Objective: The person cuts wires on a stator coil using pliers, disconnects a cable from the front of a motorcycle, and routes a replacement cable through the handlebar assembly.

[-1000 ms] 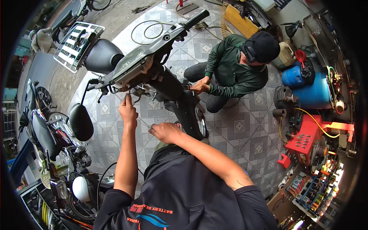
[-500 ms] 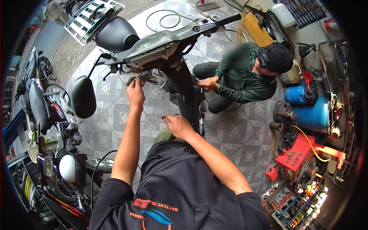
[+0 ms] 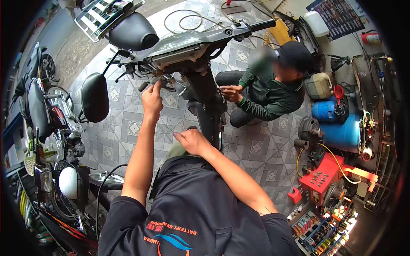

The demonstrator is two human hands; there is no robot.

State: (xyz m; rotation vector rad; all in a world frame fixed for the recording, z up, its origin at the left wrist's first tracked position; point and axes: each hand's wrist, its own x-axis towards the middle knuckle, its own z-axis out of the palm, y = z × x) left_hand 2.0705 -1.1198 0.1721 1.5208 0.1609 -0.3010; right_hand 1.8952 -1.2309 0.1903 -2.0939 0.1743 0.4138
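My left hand [image 3: 152, 102] reaches up beneath the motorbike's front cover [image 3: 175, 57], its fingers pinched together among small metal parts. Just beside the fingertips is a short dark cylinder [image 3: 143, 87]; what the fingers hold is hidden. Lower down, my right hand [image 3: 194, 141] is curled closed in front of my waist, thumb toward the left, over the tiled floor [image 3: 171, 101]. Between my arms and the co-worker stands the bike's dark central body [image 3: 200, 87]. A black mirror [image 3: 95, 97] hangs left of my left hand.
A person in a dark green jacket [image 3: 271, 91] crouches right of the bike, hands [image 3: 232, 93] together at its side. Parked motorbikes [image 3: 40, 109] line the left. At right are a blue tank [image 3: 341, 133], a red machine [image 3: 321, 175] and a parts tray [image 3: 314, 224].
My view has shifted slightly. My left hand's fingers have moved a little right, off the dark cylinder's side. My right hand has curled in more. The co-worker's head has turned toward the bike.
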